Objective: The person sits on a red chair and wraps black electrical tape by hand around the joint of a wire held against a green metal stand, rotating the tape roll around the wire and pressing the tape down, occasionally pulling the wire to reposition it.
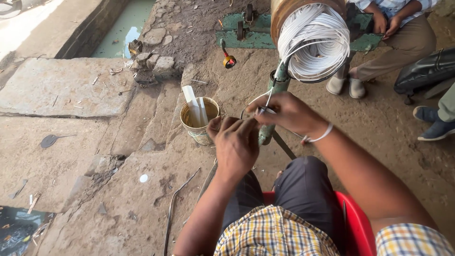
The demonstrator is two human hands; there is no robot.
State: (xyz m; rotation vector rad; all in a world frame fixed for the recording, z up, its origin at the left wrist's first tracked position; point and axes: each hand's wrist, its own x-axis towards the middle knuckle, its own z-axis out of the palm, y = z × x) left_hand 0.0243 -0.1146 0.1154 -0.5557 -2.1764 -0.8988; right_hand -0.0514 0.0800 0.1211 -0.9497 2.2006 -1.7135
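Pinched between the fingertips of your right hand [289,113] is a thin white wire [268,100], the fingers closed tight on it just in front of a green post [277,90]. Your left hand [235,142] sits just beside the right, curled with its fingers bent inward and its tips meeting the same spot; whether it actually grips the wire you cannot tell, since the knuckles hide the tips. From the pinch the wire runs up along the post to a big coil of white wire [313,40] wound on a brown drum [284,12] above your hands. A white band [318,137] circles your right wrist.

Just left of your left hand stands a small tin can [199,124] on the dirt ground [118,189], with flat white strips [194,106] standing in it. You sit on a red chair [358,227], dark trousers and a checked shirt below the hands. Behind the drum lies a green metal frame [246,35] with small wheels. Another person sits at the upper right, hands [385,23] folded over brown trousers, pale shoes [345,86] on the ground. Far upper left, a channel of greenish water [125,28] runs past stone slabs [61,85].
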